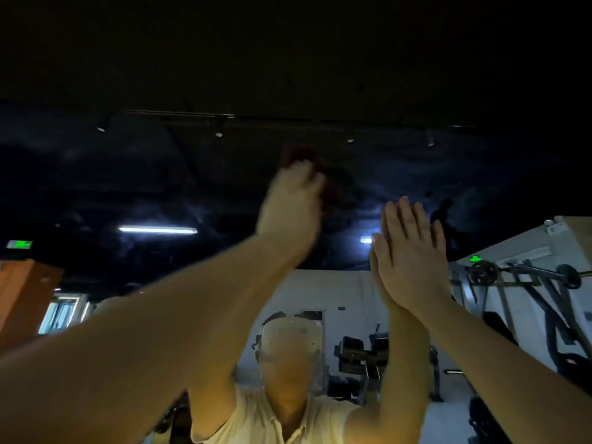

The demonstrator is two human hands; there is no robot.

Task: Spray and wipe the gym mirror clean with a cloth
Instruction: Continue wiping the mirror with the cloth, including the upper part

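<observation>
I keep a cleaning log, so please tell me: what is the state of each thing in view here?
left hand: raised, grips the cloth, blurred.
cloth: dark red, bunched, up at the mirror.
right hand: open, fingers straight, flat on the mirror.
mirror: hazy streaks on the glass.
tube lamp: seen in reflection, lit.
exit sign: seen in reflection, lit green.

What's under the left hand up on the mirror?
A dark red cloth against the mirror; only its top and right edges show. The left hand covers the rest.
</observation>
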